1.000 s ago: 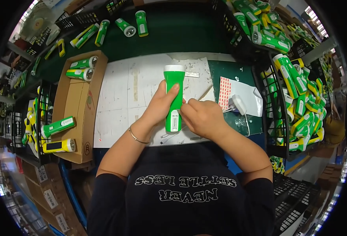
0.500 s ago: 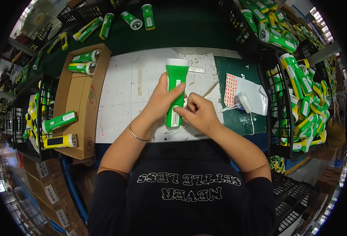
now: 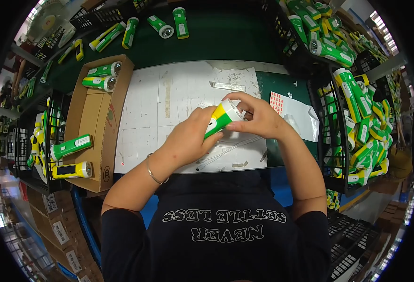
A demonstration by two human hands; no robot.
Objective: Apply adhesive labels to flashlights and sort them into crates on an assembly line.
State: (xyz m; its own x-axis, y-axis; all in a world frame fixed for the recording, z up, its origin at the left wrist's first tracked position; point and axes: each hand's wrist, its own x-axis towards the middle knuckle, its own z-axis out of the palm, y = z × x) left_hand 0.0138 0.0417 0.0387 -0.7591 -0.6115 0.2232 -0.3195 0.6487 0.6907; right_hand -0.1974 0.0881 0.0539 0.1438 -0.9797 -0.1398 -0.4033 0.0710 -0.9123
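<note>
A green, yellow and white flashlight is held above the white work surface, tilted with its white head toward the upper right. My left hand is closed around its body, so the rear part is hidden by the palm and fingers. The fingers and thumb of my right hand are bent about the white head, gripping its rim from the right. Thin white cables lie on the surface just below the hands.
An open cardboard box with several flashlights stands at left. Black crates heaped with flashlights are on the right. More flashlights lie on the green table behind. A red-marked label sheet and silvery bag lie right of my right hand.
The flashlight has turned from upright to tilted, showing its yellow side. My right hand has moved up from its lower body to the white head; my left hand has shifted lower.
</note>
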